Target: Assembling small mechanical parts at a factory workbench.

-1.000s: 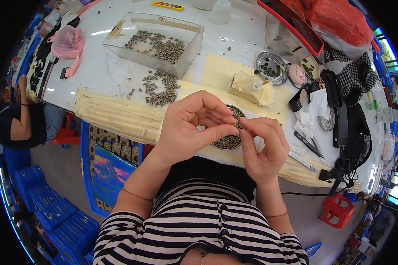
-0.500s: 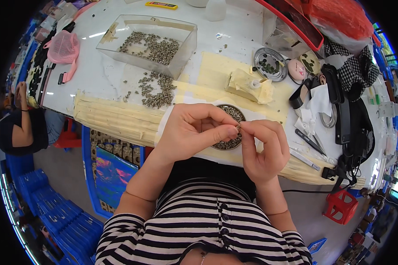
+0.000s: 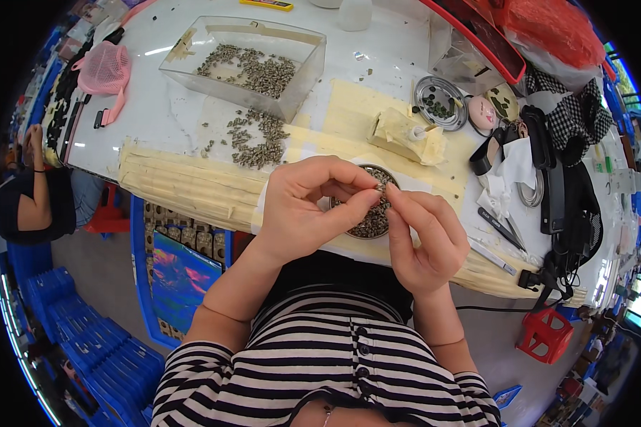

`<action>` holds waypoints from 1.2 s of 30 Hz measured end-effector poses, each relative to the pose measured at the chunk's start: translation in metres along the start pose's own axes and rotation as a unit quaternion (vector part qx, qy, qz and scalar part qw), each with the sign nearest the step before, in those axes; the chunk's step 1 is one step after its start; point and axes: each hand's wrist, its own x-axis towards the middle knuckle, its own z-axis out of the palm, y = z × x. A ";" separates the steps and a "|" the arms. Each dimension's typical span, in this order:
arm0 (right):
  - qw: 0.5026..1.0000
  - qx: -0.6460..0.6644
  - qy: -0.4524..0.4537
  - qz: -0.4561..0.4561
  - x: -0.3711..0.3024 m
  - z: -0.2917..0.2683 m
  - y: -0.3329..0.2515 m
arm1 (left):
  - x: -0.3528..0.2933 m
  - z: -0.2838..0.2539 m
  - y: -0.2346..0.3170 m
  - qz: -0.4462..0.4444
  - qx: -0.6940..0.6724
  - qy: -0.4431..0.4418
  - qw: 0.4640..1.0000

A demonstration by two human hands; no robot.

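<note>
Meeting over a round dish of small metal parts, the left hand and right hand pinch what seems a tiny piece, mostly hidden.

Head-worn fisheye view, looking steeply down from above the wearer's striped shirt.
It sits close over the near edge of the workbench, facing across the top; left hand and right hand fall mid-frame, floor shows beyond the bench's near edge, and lines bow toward the rim.
</note>
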 end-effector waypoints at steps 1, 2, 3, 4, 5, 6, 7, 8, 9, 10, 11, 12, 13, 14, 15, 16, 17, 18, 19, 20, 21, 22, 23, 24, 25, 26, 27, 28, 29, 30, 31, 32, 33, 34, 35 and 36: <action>1.000 0.003 -0.004 0.002 -0.001 0.001 0.001 | 0.000 -0.001 0.000 0.009 0.011 0.001 1.000; 1.000 0.005 -0.008 0.004 -0.002 0.001 0.002 | 0.000 -0.001 0.000 0.018 0.022 0.002 1.000; 1.000 0.005 -0.008 0.006 -0.001 0.001 0.001 | 0.000 -0.001 0.000 0.033 0.040 0.003 0.999; 1.000 0.005 -0.007 0.009 0.000 0.001 0.000 | 0.001 0.000 -0.001 0.048 0.058 0.004 0.997; 1.000 0.005 -0.007 0.011 0.000 0.001 0.000 | 0.001 0.001 -0.001 0.064 0.076 0.005 0.995; 1.000 0.008 -0.008 0.014 -0.001 0.001 0.000 | 0.001 0.002 0.000 0.072 0.095 0.007 0.993; 1.000 0.011 -0.009 0.017 -0.001 0.001 0.001 | 0.001 0.004 0.001 0.081 0.114 0.010 0.990; 1.000 0.015 -0.010 0.020 -0.002 0.001 0.001 | 0.001 0.005 0.003 0.090 0.133 0.012 0.987; 0.999 0.018 -0.014 0.027 -0.001 0.000 0.000 | 0.001 0.005 0.003 0.102 0.146 0.014 0.984; 0.999 0.020 -0.018 0.034 0.000 -0.001 -0.001 | 0.002 0.005 0.003 0.115 0.158 0.015 0.981; 0.999 0.021 -0.022 0.041 0.001 -0.001 -0.002 | 0.002 0.005 0.003 0.127 0.170 0.016 0.977; 0.998 0.029 -0.028 0.056 0.000 -0.002 -0.002 | 0.003 0.006 0.003 0.142 0.183 0.017 0.973; 0.996 0.035 -0.035 0.071 0.000 -0.002 -0.001 | 0.004 0.006 0.003 0.157 0.196 0.018 0.968; 0.995 0.042 -0.041 0.086 0.000 -0.003 -0.001 | 0.004 0.007 0.003 0.173 0.209 0.019 0.962; 0.993 0.053 -0.045 0.100 0.000 -0.003 -0.001 | 0.004 0.007 0.003 0.177 0.216 0.021 0.960; 0.990 0.065 -0.050 0.114 0.000 -0.005 -0.002 | 0.004 0.008 0.003 0.180 0.224 0.023 0.958; 0.987 0.076 -0.055 0.128 0.000 -0.005 -0.003 | 0.004 0.009 0.004 0.184 0.231 0.026 0.955; 0.986 0.085 -0.055 0.136 -0.001 -0.006 -0.002 | 0.004 0.009 0.003 0.186 0.235 0.028 0.954; 0.984 0.094 -0.054 0.145 -0.002 -0.006 -0.001 | 0.004 0.009 0.002 0.188 0.239 0.031 0.952; 0.981 0.103 -0.054 0.153 -0.003 -0.006 -0.001 | 0.003 0.010 0.001 0.190 0.243 0.034 0.951; 0.981 0.103 -0.056 0.154 -0.003 -0.006 -0.001 | 0.003 0.010 0.001 0.188 0.243 0.036 0.951; 0.981 0.102 -0.057 0.156 -0.002 -0.007 -0.001 | 0.003 0.011 0.001 0.185 0.243 0.039 0.951; 0.981 0.102 -0.059 0.157 -0.002 -0.007 -0.002 | 0.003 0.011 0.001 0.183 0.243 0.042 0.952; 0.981 0.101 -0.058 0.154 -0.002 -0.007 -0.001 | 0.002 0.011 0.001 0.182 0.242 0.042 0.952; 0.982 0.100 -0.056 0.150 -0.003 -0.006 0.000 | 0.003 0.010 0.001 0.182 0.242 0.041 0.952; 0.983 0.099 -0.054 0.146 -0.003 -0.006 0.001 | 0.003 0.010 0.000 0.182 0.241 0.040 0.952; 0.985 0.088 -0.051 0.137 -0.003 -0.006 0.000 | 0.002 0.010 0.001 0.174 0.234 0.040 0.956; 0.988 0.076 -0.048 0.128 -0.001 -0.005 -0.002 | 0.002 0.010 0.001 0.166 0.226 0.039 0.959; 0.990 0.064 -0.045 0.119 0.000 -0.004 -0.002 | 0.002 0.010 0.002 0.157 0.218 0.039 0.962; 0.990 0.067 -0.046 0.115 -0.001 -0.004 -0.002 | 0.002 0.010 0.003 0.154 0.215 0.036 0.964; 0.990 0.071 -0.047 0.112 -0.001 -0.004 -0.001 | 0.002 0.009 0.003 0.152 0.212 0.033 0.965; 0.990 0.074 -0.049 0.109 -0.001 -0.004 -0.001 | 0.002 0.008 0.003 0.149 0.209 0.030 0.966; 0.988 0.083 -0.054 0.120 -0.001 -0.005 -0.001 | 0.002 0.008 0.002 0.154 0.204 0.033 0.966; 0.985 0.091 -0.059 0.132 -0.001 -0.006 -0.002 | 0.002 0.008 0.000 0.158 0.198 0.035 0.967; 0.983 0.100 -0.064 0.143 -0.001 -0.006 -0.002 | 0.002 0.008 -0.001 0.163 0.193 0.037 0.967; 0.982 0.102 -0.063 0.148 -0.001 -0.006 -0.003 | 0.003 0.008 0.001 0.175 0.218 0.032 0.960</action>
